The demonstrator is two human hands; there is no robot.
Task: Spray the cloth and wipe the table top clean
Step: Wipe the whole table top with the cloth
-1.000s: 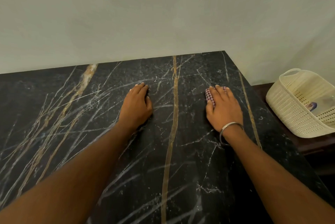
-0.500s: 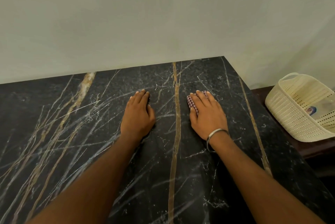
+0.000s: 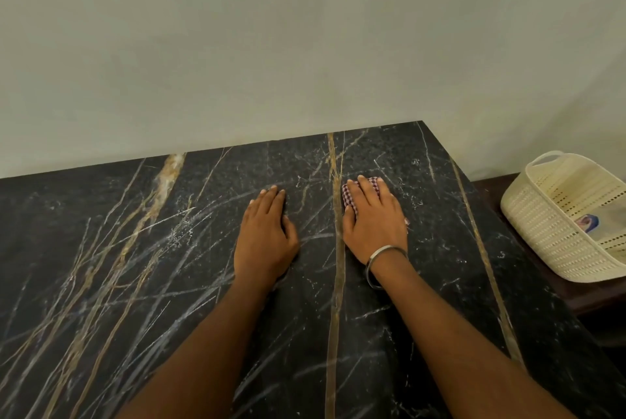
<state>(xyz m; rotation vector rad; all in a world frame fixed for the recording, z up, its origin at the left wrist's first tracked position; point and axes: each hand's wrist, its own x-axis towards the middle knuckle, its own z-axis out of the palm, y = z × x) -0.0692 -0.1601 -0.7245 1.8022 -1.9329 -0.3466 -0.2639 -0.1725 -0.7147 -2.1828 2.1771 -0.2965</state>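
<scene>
Under the flat right hand, the cloth wipes the table top; left hand lies flat, empty, alongside; next, probably unwiped areas.

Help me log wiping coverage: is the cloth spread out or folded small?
Folded or bunched small: only a checked edge of the cloth peeks past the right hand, which presses it flat onto the table top.

- No word, number or brand name can be read anywhere in the frame.
- At the right edge, a pale packet lying inside the cream basket carries a small blue and reddish printed mark. It is too blurred to make out any lettering.
</scene>
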